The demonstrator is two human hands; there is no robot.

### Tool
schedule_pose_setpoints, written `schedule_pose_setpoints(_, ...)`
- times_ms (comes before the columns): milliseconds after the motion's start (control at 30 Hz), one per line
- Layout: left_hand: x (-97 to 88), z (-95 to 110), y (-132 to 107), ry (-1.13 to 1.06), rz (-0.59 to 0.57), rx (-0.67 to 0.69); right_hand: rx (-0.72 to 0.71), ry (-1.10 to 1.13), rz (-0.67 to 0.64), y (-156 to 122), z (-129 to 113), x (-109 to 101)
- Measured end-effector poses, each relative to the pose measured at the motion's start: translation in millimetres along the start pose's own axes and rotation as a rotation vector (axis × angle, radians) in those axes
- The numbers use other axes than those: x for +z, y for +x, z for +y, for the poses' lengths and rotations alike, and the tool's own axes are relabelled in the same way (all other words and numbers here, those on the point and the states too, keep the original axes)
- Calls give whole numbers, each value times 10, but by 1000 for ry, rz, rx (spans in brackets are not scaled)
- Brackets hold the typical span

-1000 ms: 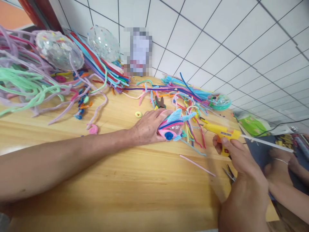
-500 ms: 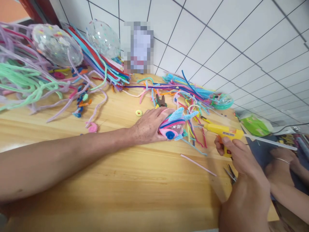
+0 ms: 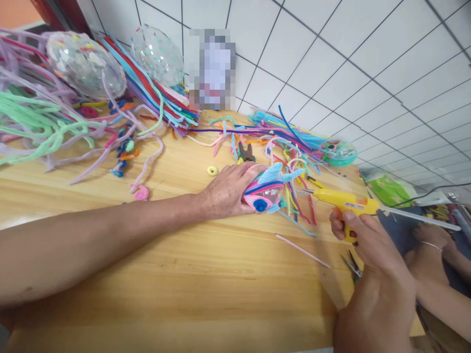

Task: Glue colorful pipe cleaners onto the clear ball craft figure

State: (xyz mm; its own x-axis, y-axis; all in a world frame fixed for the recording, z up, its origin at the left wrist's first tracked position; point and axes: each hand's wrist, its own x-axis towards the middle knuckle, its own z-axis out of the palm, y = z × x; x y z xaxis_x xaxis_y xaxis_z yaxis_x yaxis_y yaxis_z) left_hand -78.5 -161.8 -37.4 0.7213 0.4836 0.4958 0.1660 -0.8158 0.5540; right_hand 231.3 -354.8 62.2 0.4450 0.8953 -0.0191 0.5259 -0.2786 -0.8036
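Our left hand (image 3: 228, 192) clasps the pipe-cleaner figure (image 3: 268, 190) on the worktop (image 3: 206, 279) (light, soft, crushable, we judge; best held round its body). Our right hand (image 3: 362, 238) grips the glue gun (image 3: 344, 201).

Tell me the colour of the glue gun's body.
The glue gun is yellow, clearest in the head view, gripped by the right hand.

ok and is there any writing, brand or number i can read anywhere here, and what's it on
Nothing reads clearly.
Yellow glue gun in the right hand: label on the barrel, too small to read.
Green packet at far right: print too blurred.
Panel at the back: pixelated, unreadable.
Pipe-cleaner figure in the left hand: no writing shows.
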Motion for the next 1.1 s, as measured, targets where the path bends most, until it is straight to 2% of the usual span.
schedule_pose_setpoints(100,6,-3,5,6,4,-1,77,75,-41,-11,-27,9)
schedule_pose_setpoints(367,7,8,4,12,-6,-18,97,102,-201,2,-117,52)
schedule_pose_setpoints(533,7,14,6,17,-3,-20,141,188,-203,-33,-201,90)
schedule_pose_setpoints(867,34,3,7,30,12,-8,28,258,-181,-94,-234,213)
schedule_pose_setpoints(1100,30,-2,13,20,-3,-12,81,229,-187,-94,-315,274)
